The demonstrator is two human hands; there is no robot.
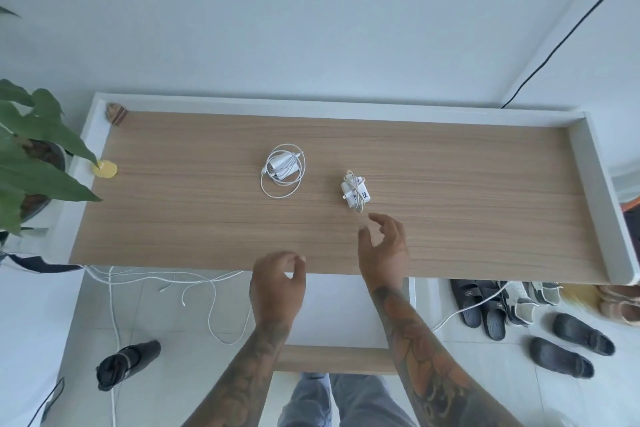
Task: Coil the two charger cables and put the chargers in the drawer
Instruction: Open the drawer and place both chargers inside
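At six o'clock the left hand (pixel 277 279) hovers over the desk (pixel 173 218) edge, fingers loosely curled, holding nothing. The right hand (pixel 382 246), at five o'clock, spreads relaxed and bare. Just beyond it lies the tightly wrapped charger (pixel 355 195); at eleven o'clock, the loosely coiled charger (pixel 283 168).

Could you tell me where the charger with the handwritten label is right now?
The labelled charger lies mid-tabletop, right of the loosely coiled charger and just beyond the right hand.
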